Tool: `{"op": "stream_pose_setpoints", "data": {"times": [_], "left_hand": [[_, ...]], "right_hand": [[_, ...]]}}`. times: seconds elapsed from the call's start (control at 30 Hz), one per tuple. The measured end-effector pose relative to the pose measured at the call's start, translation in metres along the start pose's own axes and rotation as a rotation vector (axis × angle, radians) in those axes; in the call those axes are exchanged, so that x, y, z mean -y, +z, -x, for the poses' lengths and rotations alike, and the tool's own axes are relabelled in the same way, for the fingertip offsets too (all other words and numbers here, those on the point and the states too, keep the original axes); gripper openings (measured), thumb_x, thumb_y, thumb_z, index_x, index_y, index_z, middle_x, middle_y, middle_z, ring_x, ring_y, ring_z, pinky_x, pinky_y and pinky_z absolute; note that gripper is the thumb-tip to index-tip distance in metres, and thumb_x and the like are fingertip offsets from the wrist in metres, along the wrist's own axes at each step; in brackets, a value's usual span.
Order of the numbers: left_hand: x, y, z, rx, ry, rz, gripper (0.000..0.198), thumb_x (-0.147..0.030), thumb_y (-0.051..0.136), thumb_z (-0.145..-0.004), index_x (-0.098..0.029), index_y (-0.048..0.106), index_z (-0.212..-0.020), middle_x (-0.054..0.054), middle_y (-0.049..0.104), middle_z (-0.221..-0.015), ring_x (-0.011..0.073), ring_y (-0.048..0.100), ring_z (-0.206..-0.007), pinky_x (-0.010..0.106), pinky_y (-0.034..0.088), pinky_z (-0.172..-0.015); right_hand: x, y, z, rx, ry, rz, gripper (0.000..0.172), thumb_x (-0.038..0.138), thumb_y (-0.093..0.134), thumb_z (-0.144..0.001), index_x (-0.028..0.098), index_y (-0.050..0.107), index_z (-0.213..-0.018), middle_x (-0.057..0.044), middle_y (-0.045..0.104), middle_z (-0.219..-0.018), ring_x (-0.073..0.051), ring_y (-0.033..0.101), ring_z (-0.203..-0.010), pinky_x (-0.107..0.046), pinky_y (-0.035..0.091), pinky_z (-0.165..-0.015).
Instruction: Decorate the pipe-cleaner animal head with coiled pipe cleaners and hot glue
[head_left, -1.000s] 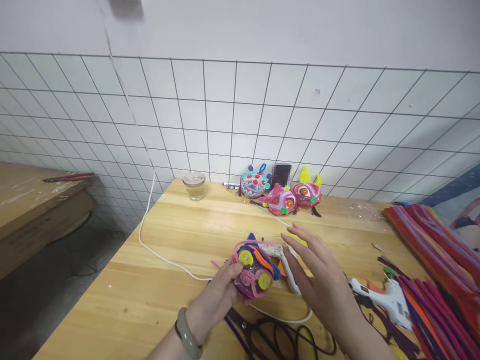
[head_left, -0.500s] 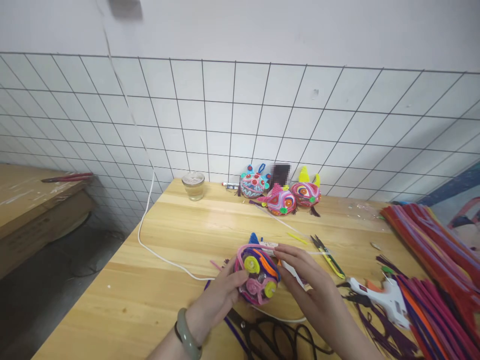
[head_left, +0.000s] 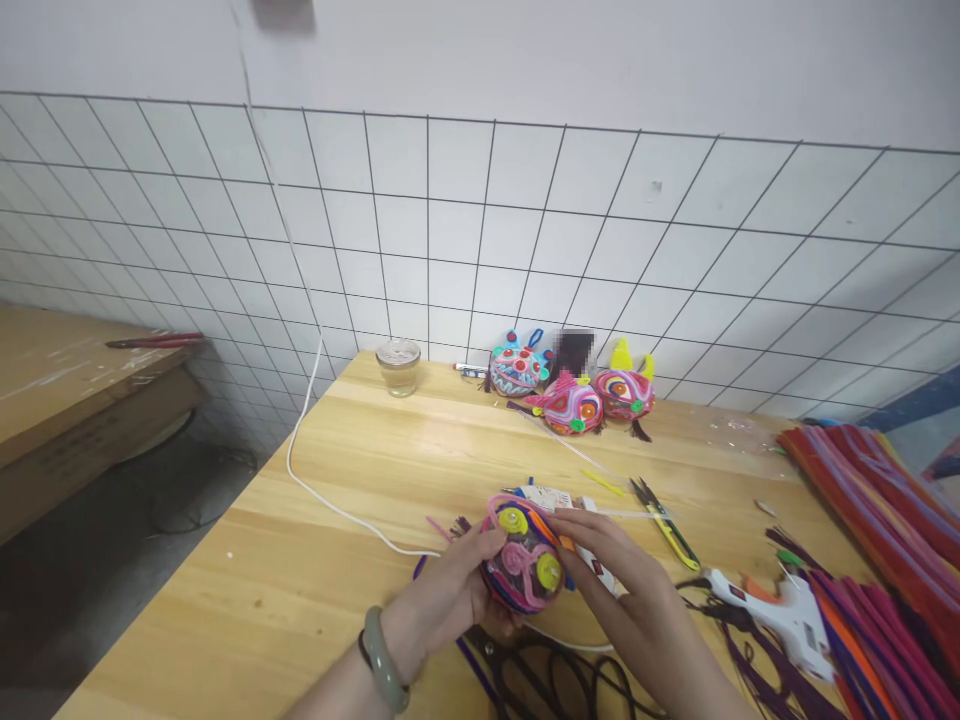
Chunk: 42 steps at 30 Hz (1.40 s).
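Observation:
I hold a round pipe-cleaner figure (head_left: 523,557) of purple, orange and pink coils with two yellow spiral eyes above the wooden table (head_left: 360,470). My left hand (head_left: 457,590), a green bangle on its wrist, grips the figure from the left and below. From the right, my right hand (head_left: 622,590) closes on the figure's side, fingertips on the orange and pink strands. A white glue gun (head_left: 559,500) lies just behind the figure.
Three finished pipe-cleaner figures (head_left: 570,385) stand at the wall beside a glass cup (head_left: 398,366). Yellow snips (head_left: 664,520), a second glue gun (head_left: 784,610) and heaps of pipe cleaners (head_left: 870,540) lie to the right. A white cord (head_left: 315,480) and black cables (head_left: 555,680) cross the table.
My right hand, open and away from the figure at first, has come in and closed on its right side. The snips it covered now show. The view has shifted a little.

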<state>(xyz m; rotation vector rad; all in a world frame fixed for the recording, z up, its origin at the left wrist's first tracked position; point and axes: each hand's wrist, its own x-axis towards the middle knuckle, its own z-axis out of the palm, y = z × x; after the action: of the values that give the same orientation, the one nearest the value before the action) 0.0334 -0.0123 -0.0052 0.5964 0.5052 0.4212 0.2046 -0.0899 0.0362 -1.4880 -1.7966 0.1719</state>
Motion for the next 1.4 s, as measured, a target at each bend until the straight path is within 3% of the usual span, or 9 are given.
{"op": "stream_pose_setpoints", "data": {"times": [0.27, 0.47, 0.67, 0.8, 0.93, 1.03, 1.23, 1.4], "left_hand": [[0.002, -0.003, -0.002, 0.008, 0.011, 0.011, 0.039, -0.047, 0.063, -0.076, -0.018, 0.063, -0.102, 0.005, 0.070, -0.077, 0.0144, 0.060, -0.058, 0.024, 0.043, -0.048], [0.003, -0.005, -0.004, 0.036, 0.015, 0.024, 0.043, -0.045, 0.062, -0.079, -0.017, 0.059, -0.112, 0.008, 0.072, -0.087, 0.0173, 0.065, -0.065, 0.025, 0.045, -0.049], [0.003, -0.006, -0.004, 0.060, 0.020, 0.030, 0.040, -0.041, 0.061, -0.080, -0.017, 0.059, -0.112, 0.006, 0.072, -0.077, 0.0153, 0.063, -0.056, 0.024, 0.046, -0.047], [0.003, -0.009, -0.004, 0.089, -0.012, 0.009, 0.041, -0.041, 0.062, -0.079, -0.018, 0.057, -0.113, 0.009, 0.073, -0.084, 0.0187, 0.067, -0.060, 0.026, 0.049, -0.045], [0.001, -0.007, -0.002, 0.116, 0.038, -0.002, 0.042, -0.029, 0.068, -0.074, -0.019, 0.058, -0.114, 0.010, 0.072, -0.098, 0.0196, 0.069, -0.076, 0.031, 0.054, -0.065], [-0.001, -0.002, 0.000, 0.112, 0.115, -0.037, 0.048, -0.020, 0.075, -0.066, -0.017, 0.061, -0.112, 0.010, 0.070, -0.105, 0.0209, 0.066, -0.094, 0.031, 0.048, -0.083], [0.001, -0.005, 0.001, 0.198, 0.168, -0.219, 0.059, -0.020, 0.080, -0.060, -0.018, 0.057, -0.115, 0.008, 0.069, -0.108, 0.0243, 0.063, -0.101, 0.036, 0.044, -0.088], [0.001, -0.009, 0.003, 0.195, 0.168, -0.379, 0.066, -0.028, 0.081, -0.059, -0.021, 0.053, -0.118, 0.008, 0.064, -0.116, 0.0275, 0.059, -0.109, 0.041, 0.042, -0.094]], "right_hand": [[-0.006, 0.002, 0.002, 0.066, -0.027, 0.016, 0.027, 0.016, 0.053, -0.088, 0.023, 0.063, -0.113, -0.009, 0.068, -0.113, -0.020, 0.064, -0.106, -0.030, 0.053, -0.090], [-0.009, 0.003, 0.004, 0.069, -0.052, 0.012, 0.028, 0.015, 0.052, -0.089, 0.023, 0.061, -0.114, -0.009, 0.067, -0.115, -0.018, 0.063, -0.109, -0.026, 0.051, -0.092], [-0.011, 0.003, 0.008, 0.099, -0.040, 0.026, 0.027, 0.015, 0.051, -0.090, 0.023, 0.060, -0.114, -0.009, 0.065, -0.117, -0.018, 0.061, -0.111, -0.027, 0.050, -0.094], [-0.010, 0.002, 0.010, 0.120, -0.033, 0.023, 0.028, 0.016, 0.050, -0.091, 0.025, 0.059, -0.116, -0.008, 0.064, -0.119, -0.018, 0.059, -0.113, -0.027, 0.049, -0.095], [-0.007, -0.003, 0.008, 0.145, -0.012, -0.001, 0.027, 0.017, 0.050, -0.091, 0.025, 0.060, -0.115, -0.007, 0.065, -0.117, -0.017, 0.060, -0.111, -0.026, 0.049, -0.093], [-0.005, -0.010, 0.006, 0.167, 0.028, -0.026, 0.027, 0.018, 0.050, -0.091, 0.026, 0.060, -0.115, -0.006, 0.067, -0.113, -0.017, 0.063, -0.105, -0.023, 0.052, -0.088], [-0.005, -0.012, 0.007, 0.007, 0.093, -0.064, 0.019, 0.020, 0.054, -0.090, 0.027, 0.064, -0.104, -0.003, 0.069, -0.104, -0.016, 0.065, -0.100, -0.022, 0.051, -0.086], [-0.009, -0.010, 0.010, 0.083, 0.117, -0.043, 0.025, 0.022, 0.052, -0.091, 0.029, 0.060, -0.114, -0.004, 0.067, -0.111, -0.016, 0.062, -0.105, -0.023, 0.051, -0.087]]}}
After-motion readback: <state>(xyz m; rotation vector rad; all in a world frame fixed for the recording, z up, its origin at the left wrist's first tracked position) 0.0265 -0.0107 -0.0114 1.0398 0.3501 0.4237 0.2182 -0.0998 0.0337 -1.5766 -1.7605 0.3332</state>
